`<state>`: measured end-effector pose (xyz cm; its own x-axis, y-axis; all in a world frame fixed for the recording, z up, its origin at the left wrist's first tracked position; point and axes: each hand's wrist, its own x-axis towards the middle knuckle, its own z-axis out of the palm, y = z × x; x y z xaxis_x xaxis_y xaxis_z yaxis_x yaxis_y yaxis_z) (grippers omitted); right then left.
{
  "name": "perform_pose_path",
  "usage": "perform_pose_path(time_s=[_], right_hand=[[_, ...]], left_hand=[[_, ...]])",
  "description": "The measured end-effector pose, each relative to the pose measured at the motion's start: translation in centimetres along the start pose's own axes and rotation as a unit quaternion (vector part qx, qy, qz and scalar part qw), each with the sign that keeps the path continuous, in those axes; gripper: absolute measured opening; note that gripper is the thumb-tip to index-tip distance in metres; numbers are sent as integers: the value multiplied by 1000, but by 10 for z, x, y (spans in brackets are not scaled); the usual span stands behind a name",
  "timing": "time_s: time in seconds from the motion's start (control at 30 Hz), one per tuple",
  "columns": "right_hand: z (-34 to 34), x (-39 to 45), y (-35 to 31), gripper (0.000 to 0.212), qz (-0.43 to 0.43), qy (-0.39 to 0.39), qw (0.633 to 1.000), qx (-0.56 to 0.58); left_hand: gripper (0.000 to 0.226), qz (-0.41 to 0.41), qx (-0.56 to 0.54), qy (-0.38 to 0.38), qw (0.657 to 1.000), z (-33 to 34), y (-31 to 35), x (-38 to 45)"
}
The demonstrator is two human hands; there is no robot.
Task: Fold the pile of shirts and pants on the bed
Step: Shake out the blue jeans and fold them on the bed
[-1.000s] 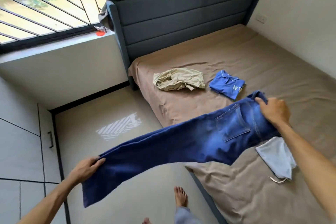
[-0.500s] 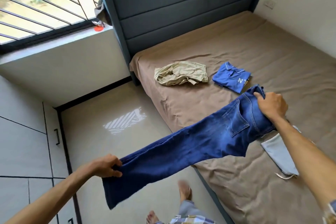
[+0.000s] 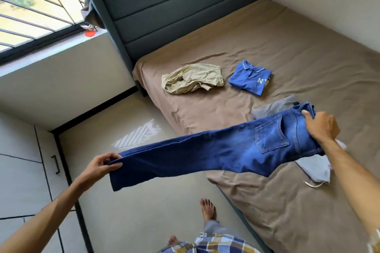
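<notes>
Blue jeans (image 3: 216, 152) hang stretched in the air between my hands, legs together, over the bed's left edge. My left hand (image 3: 100, 165) pinches the leg hems above the floor. My right hand (image 3: 320, 126) grips the waistband above the bed (image 3: 267, 47). A folded blue polo shirt (image 3: 249, 77) lies on the brown sheet. Left of it sit crumpled beige shorts (image 3: 191, 79). A grey garment (image 3: 273, 107) shows behind the jeans, and a pale grey-white garment (image 3: 314, 167) lies under my right arm, partly hidden.
A dark grey padded headboard (image 3: 181, 10) stands at the bed's far end below a barred window (image 3: 33, 6). White cabinet doors (image 3: 22, 170) line the left. My bare foot (image 3: 207, 209) stands on the glossy floor close to the bed edge.
I have raised the leg end with my left hand and brought it closer, so the jeans hang flatter and tauter. The grey garment behind the waistband has come into view.
</notes>
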<state>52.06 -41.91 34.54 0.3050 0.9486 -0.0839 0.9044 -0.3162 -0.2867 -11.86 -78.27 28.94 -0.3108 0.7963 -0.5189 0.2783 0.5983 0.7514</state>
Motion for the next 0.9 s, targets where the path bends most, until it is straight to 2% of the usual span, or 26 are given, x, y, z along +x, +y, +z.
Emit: perform_pose_path(time_s=[0.07,0.13,0.23,0.33,0.4,0.47,0.57,0.63,0.7,0.8,0.9], right_hand=[[1,3,13,58,9,-6,1000,-2],[1,3,31,60,22,-9,1000,-3],[9,6,63,59,54,-10,998,7],[29,9,105,68,66,15,997,20],[31,4,122,68,110,14,993,48],[29,-2,136,60,159,7,986,53],[38,-10,159,62,204,13,977,69],[49,-16,169,65,230,22,970,80],[63,-25,169,65,249,24,963,96],[82,-32,145,59,271,17,955,115],[99,-35,110,53,292,21,946,137]], left_hand=[[4,17,76,92,993,16,13,25],[8,40,174,156,972,32,34,50],[21,128,300,147,934,56,77,81],[31,184,352,122,910,76,127,115],[42,174,354,89,914,87,165,140],[53,142,360,5,922,95,205,167],[51,111,372,-113,915,110,253,207],[44,93,314,-195,924,127,279,235],[34,60,212,-258,941,150,301,262],[33,41,108,-293,949,190,326,297],[41,40,96,-292,951,233,340,325]])
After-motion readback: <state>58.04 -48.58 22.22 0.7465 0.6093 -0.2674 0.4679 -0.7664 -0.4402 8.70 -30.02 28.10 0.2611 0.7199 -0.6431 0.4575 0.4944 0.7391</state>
